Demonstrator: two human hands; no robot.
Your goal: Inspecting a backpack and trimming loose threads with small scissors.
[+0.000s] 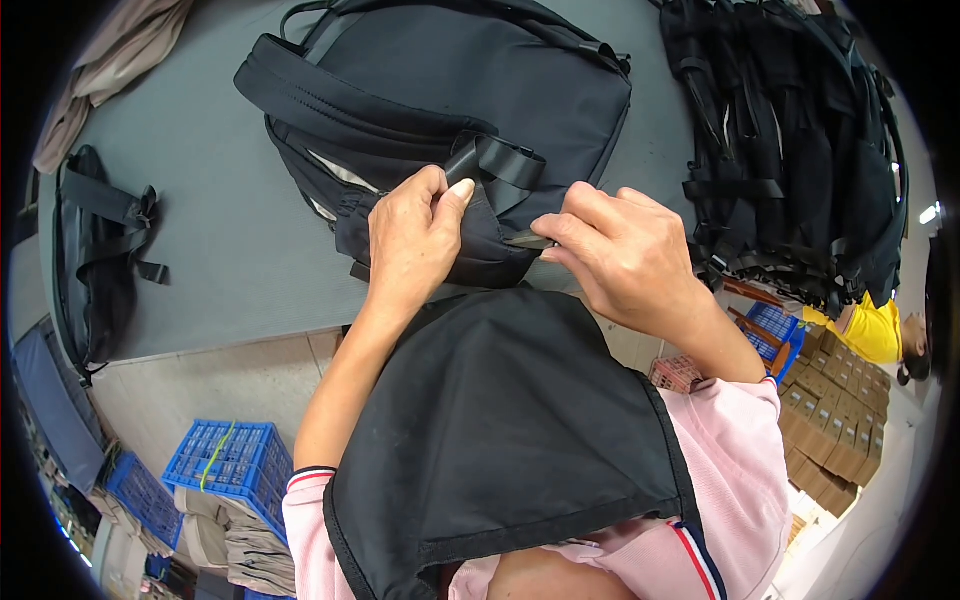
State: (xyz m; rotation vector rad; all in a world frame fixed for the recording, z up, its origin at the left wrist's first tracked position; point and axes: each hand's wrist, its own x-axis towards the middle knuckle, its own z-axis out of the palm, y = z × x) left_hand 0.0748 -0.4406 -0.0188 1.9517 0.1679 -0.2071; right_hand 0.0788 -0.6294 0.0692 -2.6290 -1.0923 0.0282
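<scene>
A black backpack lies on the grey table in front of me, with a padded shoulder strap across it. My left hand pinches the backpack's fabric by the strap's lower end, thumb on top. Just beyond the thumb, a loop of black webbing stands up. In my right hand is a small pointed metal blade, gripped between thumb and fingers. Its tip meets the backpack's lower edge, close to the left thumb. The rest of this tool is hidden inside the hand.
Stacked black backpacks fill the table's right side. Another black bag lies at the left edge, and beige cloth at the far left. Blue crates stand on the floor. A person in yellow is beyond, near cardboard boxes.
</scene>
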